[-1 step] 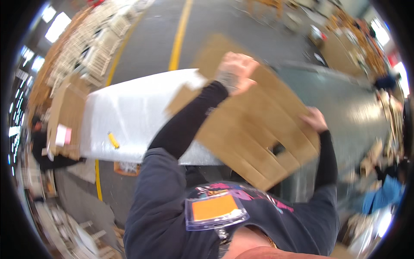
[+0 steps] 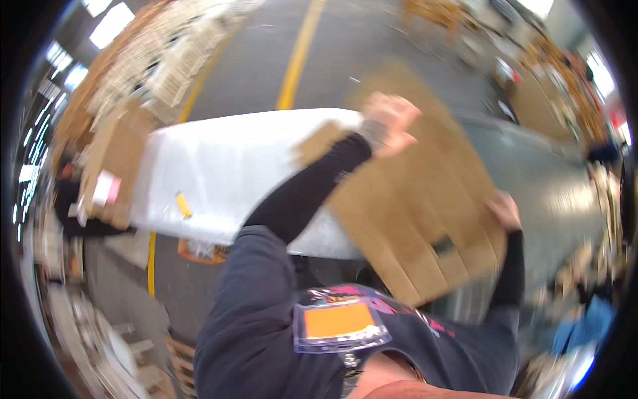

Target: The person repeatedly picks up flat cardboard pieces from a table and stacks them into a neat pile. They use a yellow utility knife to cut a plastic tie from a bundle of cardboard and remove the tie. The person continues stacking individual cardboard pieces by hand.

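A flat sheet of brown cardboard (image 2: 405, 199) with crease lines and a small dark cutout lies slanted before me, its far end smeared by motion. My left hand (image 2: 391, 125) is over the cardboard's upper left part, thumb apart from the fingers; the fingers are blurred. At the sheet's right edge my right hand (image 2: 506, 211) is closed round the border, its fingertips hidden underneath. To the left, partly beneath the cardboard, a whitish translucent wrapping sheet (image 2: 226, 159) covers the worktop. A small yellow elongated object (image 2: 183, 205) rests on it.
A cardboard box (image 2: 116, 159) with a white and pink label stands at the worktop's left end. The grey worktop (image 2: 551, 179) continues at right. Pale slatted pieces (image 2: 179, 60) are stacked far left, beside yellow floor lines (image 2: 298, 60). A blue cloth (image 2: 585, 326) is at lower right.
The cardboard and both hands have shifted slightly nearer to me and rightward. The whole view has also moved a little. Both hands keep their places on the sheet.
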Tool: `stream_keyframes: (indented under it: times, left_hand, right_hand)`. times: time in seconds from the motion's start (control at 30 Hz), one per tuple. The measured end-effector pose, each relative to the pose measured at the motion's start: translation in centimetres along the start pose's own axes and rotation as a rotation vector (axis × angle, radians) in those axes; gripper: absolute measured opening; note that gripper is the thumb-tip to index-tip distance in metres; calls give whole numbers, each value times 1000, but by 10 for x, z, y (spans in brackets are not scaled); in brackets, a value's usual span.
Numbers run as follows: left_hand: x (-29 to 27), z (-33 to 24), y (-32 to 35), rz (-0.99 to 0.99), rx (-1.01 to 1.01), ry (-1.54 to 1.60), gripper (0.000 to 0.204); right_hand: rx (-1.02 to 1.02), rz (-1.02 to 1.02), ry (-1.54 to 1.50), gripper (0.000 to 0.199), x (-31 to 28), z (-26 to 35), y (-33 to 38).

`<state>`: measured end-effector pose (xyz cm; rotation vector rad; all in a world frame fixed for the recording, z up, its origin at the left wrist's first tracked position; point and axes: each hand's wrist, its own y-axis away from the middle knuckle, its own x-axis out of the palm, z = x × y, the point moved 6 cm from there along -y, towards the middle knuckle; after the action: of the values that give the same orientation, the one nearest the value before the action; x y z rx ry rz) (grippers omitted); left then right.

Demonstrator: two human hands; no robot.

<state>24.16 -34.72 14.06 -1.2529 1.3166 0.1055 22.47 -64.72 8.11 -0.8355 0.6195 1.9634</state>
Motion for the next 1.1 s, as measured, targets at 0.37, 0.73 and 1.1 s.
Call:
stream_keyframes:
  times: [0.37,0.73,1.1]
  left_hand:
    - [-63,38,396,625,-1160,71,43]
    - [-191,-326,773,475,-2291,18,44]
    - [-226,-343,882,139,-2232,147,40]
  right_hand:
    - [460,-312,143,35,26,-203,121]
    - [133,-360,-86,48,239,-42,45]
    - [-275,310,-46,34,574,318,12]
